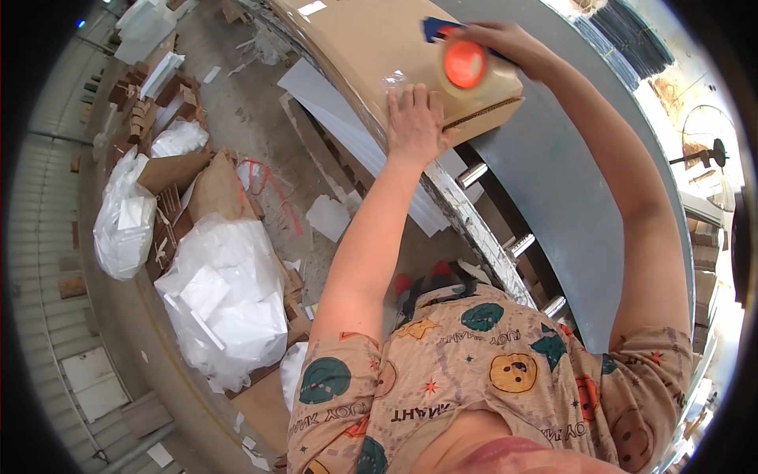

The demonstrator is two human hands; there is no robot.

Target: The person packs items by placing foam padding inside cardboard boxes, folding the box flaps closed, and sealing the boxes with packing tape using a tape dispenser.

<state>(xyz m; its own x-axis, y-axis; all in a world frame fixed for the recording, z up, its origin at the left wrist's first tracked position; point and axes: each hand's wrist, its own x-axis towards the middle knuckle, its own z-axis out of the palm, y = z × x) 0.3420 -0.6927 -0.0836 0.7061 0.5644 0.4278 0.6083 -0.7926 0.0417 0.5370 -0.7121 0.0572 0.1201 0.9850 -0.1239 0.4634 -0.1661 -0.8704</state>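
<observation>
A large brown cardboard box (pixel 367 47) lies at the top middle, its near end toward me. My left hand (pixel 416 122) rests on top of the box near that end, fingers stretched out flat beside a shiny strip of clear tape. Above and to the right, my right hand (pixel 501 46) is closed on a tape dispenser (pixel 464 65). The dispenser has a dark blue body, an orange-red hub and a roll of clear tape. It is over the box's near right part, slightly blurred; whether its roll touches the cardboard I cannot tell.
The box lies over a conveyor with metal rollers (pixel 472 175) and a worn rail (pixel 493 257). A grey curved surface (pixel 564 197) runs along the right. Clear bags of white foam (pixel 229 300) and scrap cardboard (pixel 225 186) cover the floor at left. A fan (pixel 703 152) stands far right.
</observation>
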